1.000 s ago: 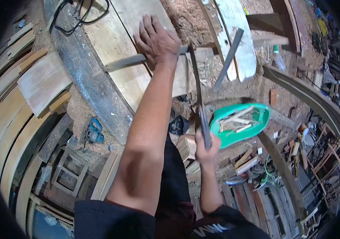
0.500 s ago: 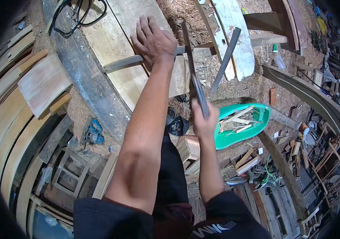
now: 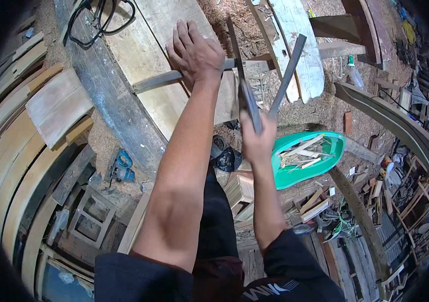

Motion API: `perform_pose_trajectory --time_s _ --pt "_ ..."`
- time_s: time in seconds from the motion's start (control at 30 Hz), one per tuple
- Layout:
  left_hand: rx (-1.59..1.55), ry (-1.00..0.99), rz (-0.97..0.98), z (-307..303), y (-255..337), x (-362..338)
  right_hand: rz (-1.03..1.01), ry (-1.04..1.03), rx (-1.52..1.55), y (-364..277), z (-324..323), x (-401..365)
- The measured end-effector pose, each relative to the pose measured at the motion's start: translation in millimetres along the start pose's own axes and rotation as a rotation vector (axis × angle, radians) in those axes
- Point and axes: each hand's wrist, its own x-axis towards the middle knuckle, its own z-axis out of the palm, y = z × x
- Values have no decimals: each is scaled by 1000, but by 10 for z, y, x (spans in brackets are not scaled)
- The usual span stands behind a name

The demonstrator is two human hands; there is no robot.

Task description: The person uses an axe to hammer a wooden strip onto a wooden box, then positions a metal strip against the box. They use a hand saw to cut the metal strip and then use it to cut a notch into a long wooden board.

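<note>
My left hand [image 3: 196,54] lies flat with its fingers stretched out on the light planks [image 3: 161,103]. Its palm presses over a narrow wooden strip [image 3: 160,80], which crosses the planks and sticks out past their right edge. In my right hand [image 3: 258,138] is the handle of a handsaw [image 3: 248,95]. Its long dark blade points away from me and meets the strip just right of my left hand. Another narrow strip [image 3: 289,73] leans diagonally beyond the saw, across a pale, weathered board [image 3: 302,45].
A green tub [image 3: 287,179] of wood scraps stands right of my right forearm. Black-framed glasses or a looped cord [image 3: 86,43] lie at the upper left. A blue power tool [image 3: 124,166] sits on the sawdust floor. Curved timbers [image 3: 390,113] stand at right, stacked boards [image 3: 33,151] at left.
My right hand has pushed the saw forward, away from me, along the same line across the strip. The left hand stays in place, and the view has shifted slightly.
</note>
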Motion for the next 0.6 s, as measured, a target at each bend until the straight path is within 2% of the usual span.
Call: perform_pose_trajectory --time_s 0.07,0.13,0.2,0.33,0.43,0.5,0.6 --pt "-9 7 -1 12 3 -3 -23 41 -6 74 -117 -561" --pt "-21 27 -4 31 1 30 45 57 32 95 -236 -938" --pt "-38 41 -3 30 -1 5 76 49 35 105 -225 -865" --pt "-21 34 -6 12 -11 -12 80 -21 32 -37 49 143" --pt "-27 7 -9 15 5 -48 78 2 31 -79 -48 -170" --pt "-28 6 -23 2 10 11 -53 39 -53 -13 -185 -746" --pt "-17 23 -8 16 -6 -2 86 19 82 -37 -333 -974"
